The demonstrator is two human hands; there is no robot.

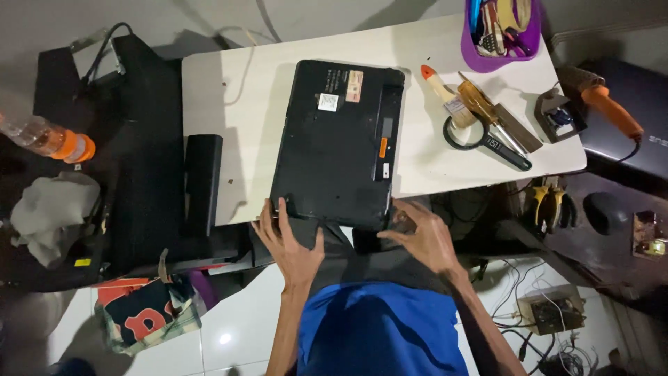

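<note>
Hands work the near edge of the flat black laptop point(339, 143) lying underside-up on the white desk point(431, 163): left hand point(291, 240) pressing open-fingered, right hand point(421, 237) seemingly pinching the corner, calling for careful prying.

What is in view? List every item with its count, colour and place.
laptop: one, black, upside down, table middle
table: one, white, centre
battery pack: one, black, table's left edge
paintbrush: one, pale handle with orange tip, right of laptop
magnifying glass: one, black, below the brush
basket: one, purple, tools inside, table's far right corner
soldering iron: one, orange grip, right table end
bottle: one, clear with orange cap, far left
cloth: one, white, left
left hand: one, fingers on laptop's near left corner
right hand: one, at laptop's near right corner
</note>
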